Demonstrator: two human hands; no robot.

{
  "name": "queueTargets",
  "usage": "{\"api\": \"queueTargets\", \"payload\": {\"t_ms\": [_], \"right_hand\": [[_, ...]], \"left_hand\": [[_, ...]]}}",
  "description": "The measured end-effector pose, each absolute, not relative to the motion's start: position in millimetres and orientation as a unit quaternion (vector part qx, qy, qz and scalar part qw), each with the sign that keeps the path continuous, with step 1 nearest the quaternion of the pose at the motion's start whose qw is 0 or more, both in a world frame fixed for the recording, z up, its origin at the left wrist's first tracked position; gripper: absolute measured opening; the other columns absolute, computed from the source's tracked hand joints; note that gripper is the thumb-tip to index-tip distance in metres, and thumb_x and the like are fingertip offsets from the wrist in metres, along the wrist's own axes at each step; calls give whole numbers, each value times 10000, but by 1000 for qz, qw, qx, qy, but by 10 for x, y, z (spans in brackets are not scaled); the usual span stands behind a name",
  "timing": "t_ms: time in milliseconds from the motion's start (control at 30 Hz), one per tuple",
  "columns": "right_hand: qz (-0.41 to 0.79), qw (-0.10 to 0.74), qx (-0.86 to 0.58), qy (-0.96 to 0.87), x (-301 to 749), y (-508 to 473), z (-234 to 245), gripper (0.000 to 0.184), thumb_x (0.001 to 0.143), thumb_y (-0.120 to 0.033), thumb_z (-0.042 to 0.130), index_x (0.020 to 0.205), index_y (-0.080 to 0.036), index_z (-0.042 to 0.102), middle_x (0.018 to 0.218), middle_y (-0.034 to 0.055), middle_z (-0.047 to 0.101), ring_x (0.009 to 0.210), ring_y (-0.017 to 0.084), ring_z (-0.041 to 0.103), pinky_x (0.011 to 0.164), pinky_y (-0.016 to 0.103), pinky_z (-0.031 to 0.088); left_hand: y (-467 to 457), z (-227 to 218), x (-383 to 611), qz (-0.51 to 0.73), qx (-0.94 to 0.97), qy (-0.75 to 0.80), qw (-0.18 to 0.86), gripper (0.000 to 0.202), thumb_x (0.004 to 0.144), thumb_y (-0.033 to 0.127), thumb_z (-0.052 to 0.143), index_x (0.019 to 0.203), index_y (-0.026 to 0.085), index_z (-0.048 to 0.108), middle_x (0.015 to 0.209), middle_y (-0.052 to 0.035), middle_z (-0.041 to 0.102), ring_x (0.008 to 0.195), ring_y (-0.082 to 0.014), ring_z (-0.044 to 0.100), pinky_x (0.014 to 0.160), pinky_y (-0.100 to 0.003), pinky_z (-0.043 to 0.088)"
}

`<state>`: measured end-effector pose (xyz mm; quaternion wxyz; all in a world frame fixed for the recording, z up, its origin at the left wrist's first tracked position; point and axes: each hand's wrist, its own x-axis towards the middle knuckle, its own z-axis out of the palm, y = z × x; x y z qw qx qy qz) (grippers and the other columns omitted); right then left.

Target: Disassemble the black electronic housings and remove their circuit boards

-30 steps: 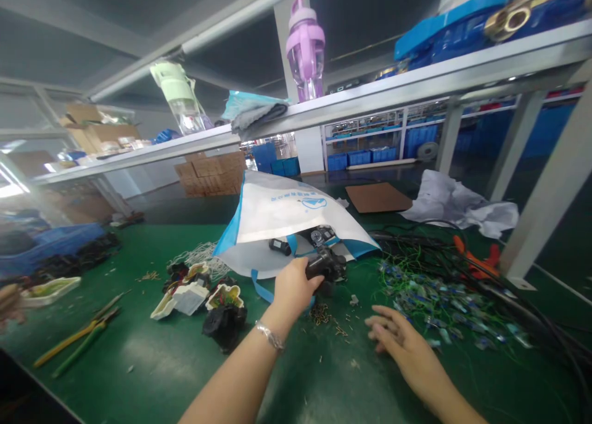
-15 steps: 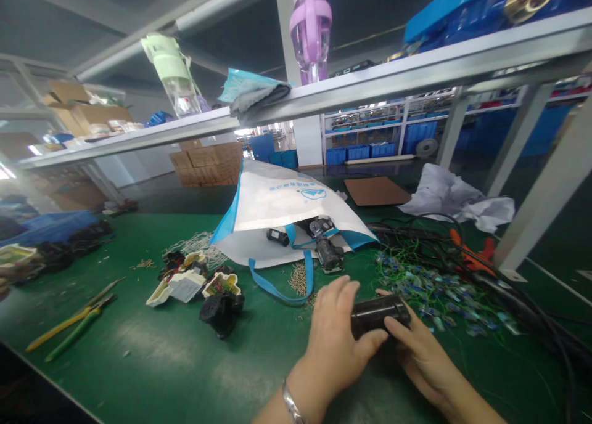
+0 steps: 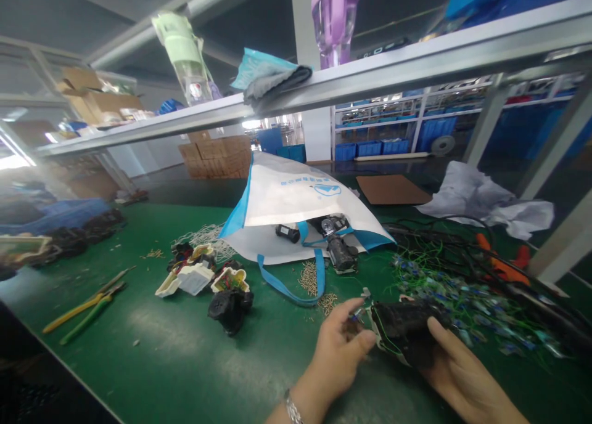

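Observation:
My right hand [image 3: 456, 365] grips a black plastic housing [image 3: 407, 328], thumb on top, with its pale-edged open end facing left. A thin green wire loops along that end. My left hand [image 3: 340, 344], a bracelet on its wrist, is beside the open end with curled fingers. A small bluish piece shows at its fingertips, too blurred to name. Beyond my hands lies a white and blue bag [image 3: 296, 202] with black parts in its mouth. Small screws [image 3: 309, 279] are heaped by its blue strap. To the right spreads a pile of small bluish pieces with green wires [image 3: 476, 307].
Yellow- and green-handled pliers [image 3: 92, 304] lie at left. Opened white casings [image 3: 194, 279] and a black part [image 3: 230, 310] sit mid-table. Black cables and an orange tool [image 3: 502, 260] are at right. A shelf [image 3: 370, 73] with bottles crosses above.
The black housing has turned, so its open end with the green wire now shows. My left hand has come off it to the left. The view has shifted slightly.

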<state>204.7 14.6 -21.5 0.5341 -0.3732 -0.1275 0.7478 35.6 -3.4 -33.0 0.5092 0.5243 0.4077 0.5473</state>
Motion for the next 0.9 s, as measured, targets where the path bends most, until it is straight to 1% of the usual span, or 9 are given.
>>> {"api": "queueTargets", "payload": {"t_ms": [100, 167, 300, 367, 467, 567, 667, 800, 900], "right_hand": [[742, 536, -387, -110, 2015, 128, -193, 773, 416, -289, 841, 1098, -211, 485, 1014, 65, 590, 922, 288, 544, 623, 285, 534], [731, 541, -399, -114, 2000, 118, -188, 693, 458, -312, 819, 1068, -200, 508, 988, 60, 600, 889, 287, 560, 617, 298, 537], [696, 562, -431, -114, 1973, 106, -187, 421, 614, -354, 711, 964, -188, 549, 868, 40, 630, 838, 266, 582, 621, 309, 537], [681, 578, -441, -89, 1954, 102, -181, 299, 675, -343, 651, 914, -187, 560, 815, 26, 635, 803, 247, 593, 634, 305, 536], [685, 584, -432, -54, 1929, 100, -148, 168, 780, -322, 551, 877, -187, 576, 796, 11, 634, 733, 197, 604, 602, 256, 535], [692, 588, -418, -22, 1941, 122, -83, 191, 858, -318, 456, 864, -186, 595, 810, 7, 632, 666, 154, 600, 539, 206, 524], [668, 608, -429, 6, 2000, 162, -17, 225, 888, -321, 417, 838, -212, 608, 795, -26, 630, 595, 121, 586, 494, 185, 511], [631, 635, -446, 16, 2068, 199, 43, 226, 900, -289, 411, 812, -233, 612, 807, -55, 625, 590, 99, 580, 476, 167, 501], [620, 651, -438, 17, 2133, 232, 87, 276, 911, -271, 374, 781, -237, 615, 776, -59, 621, 559, 100, 572, 434, 168, 489]], "left_hand": [[-62, -305, 383, 536, 545, 473, 439, 209, 709, 285, 560, 851, 132, 559, 696, 3, 476, 621, -93, 416, 577, -214, 344], [-84, -287, 390, 505, 575, 507, 397, 97, 719, 236, 512, 729, 140, 525, 607, 30, 410, 573, -84, 367, 539, -209, 303], [-129, -288, 445, 467, 636, 524, 320, 123, 708, 171, 447, 587, 149, 452, 594, 26, 401, 591, -90, 362, 557, -217, 291], [-131, -316, 497, 481, 605, 508, 382, 142, 714, 189, 416, 581, 149, 449, 596, 14, 434, 588, -95, 406, 554, -216, 320], [-106, -357, 566, 508, 503, 433, 548, 143, 702, 245, 396, 615, 147, 451, 593, -6, 495, 558, -112, 489, 518, -220, 382], [-81, -358, 581, 527, 423, 379, 632, 140, 643, 265, 434, 622, 130, 465, 650, -37, 547, 590, -140, 550, 515, -232, 426], [-74, -342, 550, 526, 404, 385, 642, 170, 604, 265, 453, 618, 106, 511, 715, -66, 581, 596, -136, 560, 506, -221, 432], [-58, -333, 506, 497, 429, 430, 621, 174, 591, 253, 415, 590, 113, 519, 561, -35, 563, 462, -97, 503, 425, -186, 372], [-17, -311, 446, 489, 430, 475, 592, 142, 558, 256, 373, 531, 142, 452, 533, -34, 567, 413, -92, 488, 390, -182, 345]]}}
